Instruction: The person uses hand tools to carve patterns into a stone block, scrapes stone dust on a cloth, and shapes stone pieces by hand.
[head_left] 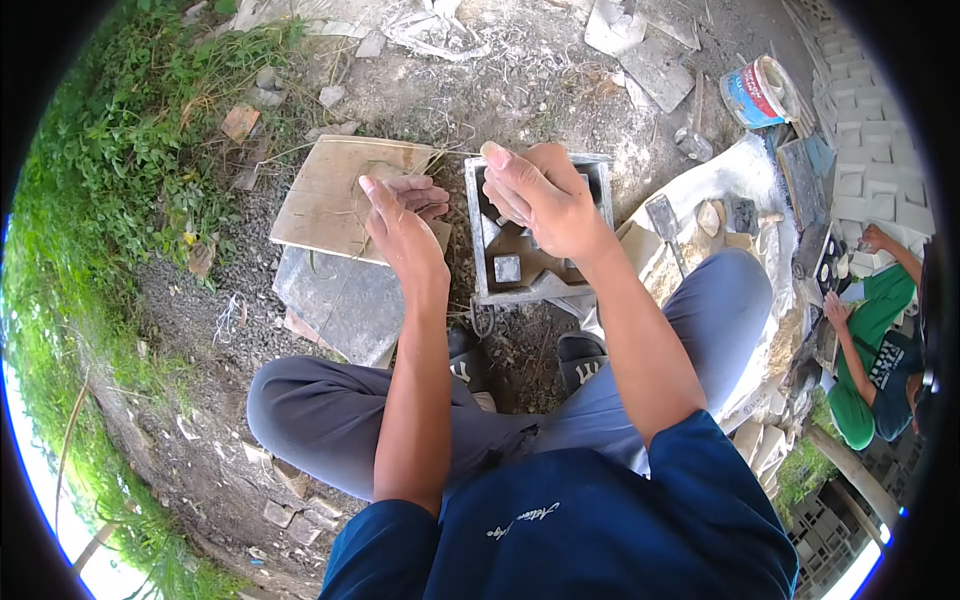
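Note:
My left hand (pixel 405 222) is raised over the right part of a tan board (pixel 325 200). Its thumb stands apart from the loosely bent fingers, and nothing shows in it. Over a grey box-shaped mould (pixel 478 235) hovers my right hand (pixel 545 200), its fingers curled in and its thumb on top. A thin pale strand runs leftward near that thumb; whether the fingers grip it I cannot tell. Inside the mould, a square block (pixel 507 268) and angled pieces show, while my right hand hides part of the interior. The mould sits on the ground beyond my feet.
A grey slab (pixel 335 300) lies under the board. At right are a trowel-like tool (pixel 665 225), a pale sandy heap (pixel 660 270) and a paint bucket (pixel 757 95). Another person in green (pixel 865 350) works at far right, beside stacked patterned blocks (pixel 875 140). Weeds (pixel 120 150) grow at left.

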